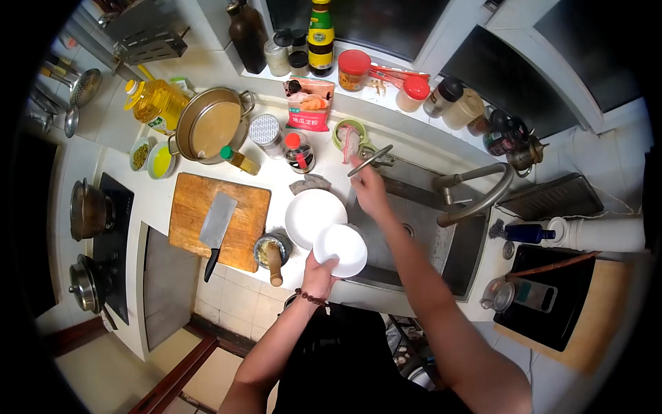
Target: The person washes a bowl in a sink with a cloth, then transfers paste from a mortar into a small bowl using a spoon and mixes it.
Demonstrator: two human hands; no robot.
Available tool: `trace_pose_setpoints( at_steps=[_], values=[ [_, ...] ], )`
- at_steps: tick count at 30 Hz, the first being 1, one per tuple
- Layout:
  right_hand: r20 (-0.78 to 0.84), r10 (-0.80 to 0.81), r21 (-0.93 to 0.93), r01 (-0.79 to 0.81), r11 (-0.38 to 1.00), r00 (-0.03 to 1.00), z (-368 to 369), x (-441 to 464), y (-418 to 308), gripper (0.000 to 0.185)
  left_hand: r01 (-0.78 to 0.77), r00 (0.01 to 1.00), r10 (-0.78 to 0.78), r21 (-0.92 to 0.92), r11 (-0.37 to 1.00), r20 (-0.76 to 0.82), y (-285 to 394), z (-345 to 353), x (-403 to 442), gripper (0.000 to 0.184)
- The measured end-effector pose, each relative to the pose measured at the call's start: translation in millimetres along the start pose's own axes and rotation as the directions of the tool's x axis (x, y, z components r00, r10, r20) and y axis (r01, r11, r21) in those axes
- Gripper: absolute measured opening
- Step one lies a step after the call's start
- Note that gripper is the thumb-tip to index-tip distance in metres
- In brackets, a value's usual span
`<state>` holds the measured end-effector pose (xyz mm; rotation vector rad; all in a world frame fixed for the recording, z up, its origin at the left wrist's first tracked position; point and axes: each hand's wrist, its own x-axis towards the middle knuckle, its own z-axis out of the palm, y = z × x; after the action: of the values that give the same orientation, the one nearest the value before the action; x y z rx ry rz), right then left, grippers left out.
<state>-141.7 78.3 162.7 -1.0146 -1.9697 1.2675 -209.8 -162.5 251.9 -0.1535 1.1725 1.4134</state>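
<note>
My left hand [319, 277] grips the rim of a small white bowl [343, 252], with the thumb over its edge. Part of the bowl overlaps a white plate [312, 212] lying on the counter. Over the far left corner of the sink, my right hand [370, 193] is closed on a thin, round, lid-like disc [372, 159], seen almost edge-on. Just beyond it, a green bowl [350, 131] holds a clear plastic bag. A grey cloth [309, 183] lies behind the plate. Left of the white bowl stands a mortar [264, 243] with a wooden pestle [274, 265].
A cleaver [219, 219] rests on a wooden cutting board [186, 238], its handle past the edge. A large pot [207, 148], an oil jug [157, 107] and a soy-sauce-like bottle [299, 153] stand behind. A curved faucet [493, 196] arches over the sink [441, 265].
</note>
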Motion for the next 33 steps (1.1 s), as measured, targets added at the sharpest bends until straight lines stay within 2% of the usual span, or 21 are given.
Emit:
trace_pose_setpoints(
  at_steps=[1,2,4,6,7,9,10,11,13,14,15,17,18,22,24,25,26,27,28,30,33],
  values=[
    [0.037,0.194,0.293,-0.196,0.936,0.98,-6.9,-27.7,-4.6,0.053,-0.001,1.0,0.001,0.004,1.0,0.004,-3.7,0.0,1.6,0.051],
    [0.13,0.36,0.548,-0.37,0.75,0.924,-16.3,-57.3,-17.2,0.052,0.024,0.999,-0.025,0.07,0.997,0.021,-9.0,-2.9,4.9,0.051],
    [0.476,0.393,0.647,-0.616,0.45,0.787,-59.3,-115.2,-40.6,0.058,0.049,0.998,-0.055,0.14,0.989,0.037,-18.8,1.2,2.6,0.05],
    [0.414,0.118,0.681,-0.393,0.618,0.902,-75.3,-175.8,-52.3,0.07,0.201,0.972,-0.222,0.208,0.957,0.081,-28.3,14.8,-1.1,0.046],
    [0.405,0.119,0.685,-0.387,0.617,0.907,-84.0,-193.5,-58.1,0.07,0.203,0.97,-0.226,0.218,0.955,0.086,-35.0,19.8,0.5,0.046],
    [0.315,0.223,0.494,-0.36,0.791,0.923,-101.2,-223.7,-65.6,0.079,0.463,0.812,-0.53,0.285,0.839,0.245,-59.6,22.2,12.6,0.044],
    [0.249,0.245,0.434,-0.334,0.837,0.937,-102.9,-235.4,-36.8,0.09,0.599,0.743,-0.642,0.238,0.764,0.19,-89.7,18.5,26.6,0.039],
    [0.25,0.241,0.437,-0.331,0.836,0.938,-110.7,-236.0,-42.1,0.09,0.637,0.729,-0.657,0.159,0.754,0.194,-106.9,29.3,25.4,0.031],
    [0.217,0.628,0.393,-0.656,0.644,0.747,-127.3,-231.6,-62.5,0.085,0.711,0.642,-0.713,0.128,0.691,0.281,-134.7,38.6,32.9,0.034],
    [0.126,0.594,0.276,-0.603,0.748,0.795,-133.1,-234.4,-56.5,0.081,0.725,0.574,-0.734,0.192,0.662,0.363,-142.0,43.5,32.4,0.038],
    [0.124,0.591,0.278,-0.6,0.75,0.797,-139.5,-237.3,-49.3,0.081,0.722,0.575,-0.733,0.195,0.664,0.364,-149.9,49.1,30.3,0.038],
    [0.057,0.536,-0.006,-0.536,0.844,0.843,-152.8,-239.8,-36.7,0.085,0.714,0.547,-0.757,0.271,0.645,0.358,-165.0,59.3,32.4,0.038],
    [0.058,0.53,-0.009,-0.53,0.848,0.846,-156.8,-241.4,-37.6,0.085,0.696,0.529,-0.753,0.307,0.649,0.392,-166.8,60.0,34.4,0.039],
    [0.105,0.508,-0.071,-0.503,0.861,0.855,-154.4,-238.4,-48.0,0.087,0.595,0.637,-0.695,0.36,0.718,0.334,-165.1,55.1,23.5,0.041],
    [0.162,0.484,-0.084,-0.477,0.875,0.86,-145.7,-236.2,-60.9,0.088,0.474,0.752,-0.59,0.381,0.794,0.293,-154.7,39.2,11.8,0.043],
    [0.249,0.447,0.008,-0.463,0.886,0.86,-139.4,-235.3,-70.2,0.089,0.511,0.783,-0.588,0.328,0.795,0.204,-145.9,30.4,7.6,0.04],
    [0.33,0.399,0.1,-0.452,0.887,0.856,-134.8,-235.3,-75.7,0.09,0.422,0.869,-0.488,0.392,0.818,0.083,-139.0,22.7,1.5,0.036],
    [0.348,0.25,-0.013,-0.263,0.965,0.903,-117.9,-239.5,-43.6,0.08,0.338,0.931,-0.364,0.462,0.82,-0.034,-132.8,13.8,-6.4,0.036],
    [0.379,0.222,0.031,-0.252,0.967,0.898,-102.6,-242.2,-33.7,0.079,0.286,0.957,-0.276,0.444,0.849,-0.088,-132.0,-5.0,-8.5,0.038],
    [0.448,0.205,0.071,-0.263,0.962,0.87,-74.2,-244.1,-33.4,0.079,0.122,0.988,-0.066,0.448,0.886,-0.14,-123.5,-35.7,-20.6,0.046],
    [0.512,0.21,0.077,-0.288,0.955,0.833,-30.9,-246.4,-31.2,0.078,0.034,0.965,0.146,0.661,0.75,-0.215,-116.5,-82.0,-24.7,0.036]
  ],
)
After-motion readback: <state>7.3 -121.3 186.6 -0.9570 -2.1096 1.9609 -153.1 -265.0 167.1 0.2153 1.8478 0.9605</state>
